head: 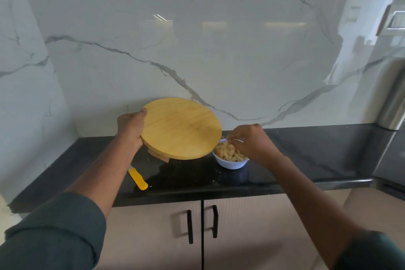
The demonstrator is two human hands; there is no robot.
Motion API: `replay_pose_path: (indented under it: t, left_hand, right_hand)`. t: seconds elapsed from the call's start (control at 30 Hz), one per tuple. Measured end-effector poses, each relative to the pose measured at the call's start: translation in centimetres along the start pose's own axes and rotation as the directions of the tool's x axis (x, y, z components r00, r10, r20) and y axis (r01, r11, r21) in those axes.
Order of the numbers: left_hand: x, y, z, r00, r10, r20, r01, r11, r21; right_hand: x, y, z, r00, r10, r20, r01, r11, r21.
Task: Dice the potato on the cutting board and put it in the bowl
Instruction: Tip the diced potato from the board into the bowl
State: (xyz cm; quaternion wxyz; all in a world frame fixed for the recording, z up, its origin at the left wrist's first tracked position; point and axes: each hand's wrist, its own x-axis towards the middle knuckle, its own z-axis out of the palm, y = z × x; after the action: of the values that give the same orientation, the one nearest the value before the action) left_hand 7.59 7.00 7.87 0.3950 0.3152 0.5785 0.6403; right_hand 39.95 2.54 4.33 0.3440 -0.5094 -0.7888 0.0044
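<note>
Both hands working: left hand point(129, 129) gripping tilted cutting board point(180, 128); right hand point(247, 140), fingers curled, grasp unclear, sweeping diced potato point(229, 153) into bowl point(231, 163) beneath; advise keeping board edge over rim.

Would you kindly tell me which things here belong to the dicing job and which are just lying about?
Job: round wooden cutting board, white bowl, pale diced potato, yellow-handled knife.
Lying about: steel fridge, black cabinet handles.

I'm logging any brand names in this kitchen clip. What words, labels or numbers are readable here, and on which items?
None are readable.
Cutting board, bowl, yellow-handled knife: no text visible.
Steel appliance panel at the upper right: possibly a plate or display, too blurred to read.
</note>
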Motion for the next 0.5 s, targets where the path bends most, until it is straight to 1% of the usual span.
replay_pose_path:
  t: [0.07,0.1,0.17,0.2,0.23,0.3,0.37,0.5]
  left_hand:
    - [0.0,-0.2,-0.1,1.0,-0.014,-0.003,0.014,1.0,0.006]
    - [0.1,-0.4,-0.3,1.0,-0.021,-0.008,0.021,1.0,0.006]
    - [0.2,-0.7,-0.6,0.999,-0.03,-0.022,0.03,1.0,0.0]
    - [0.3,-0.8,-0.8,0.999,-0.034,-0.027,0.034,0.999,-0.005]
    - [0.2,-1.0,-0.9,0.999,-0.038,-0.029,0.038,0.999,-0.006]
    - [0.1,-1.4,-1.2,0.998,-0.049,-0.033,0.048,0.999,-0.015]
    - [0.3,-1.9,-1.6,0.996,-0.075,-0.042,0.074,0.997,-0.023]
    - [1.0,-2.7,-2.6,0.993,-0.103,-0.063,0.103,0.995,-0.015]
  right_hand:
    - [0.1,-0.1,-1.0,0.994,0.11,-0.014,-0.109,0.993,0.043]
    - [0.2,-0.2,-1.3,0.99,0.141,0.031,-0.142,0.989,0.043]
    - [0.2,-0.4,-1.4,0.971,0.167,0.17,-0.174,0.984,0.029]
    - [0.3,-0.5,-1.1,0.962,0.164,0.219,-0.17,0.985,0.01]
    - [0.4,-0.5,-0.8,0.956,0.174,0.236,-0.176,0.984,-0.013]
    - [0.8,-0.3,-0.2,0.95,0.228,0.212,-0.223,0.974,-0.046]
    - [1.1,-0.1,-0.1,0.944,0.277,0.177,-0.277,0.96,-0.025]
    - [1.4,-0.2,-0.8,0.965,0.255,0.062,-0.257,0.966,0.035]
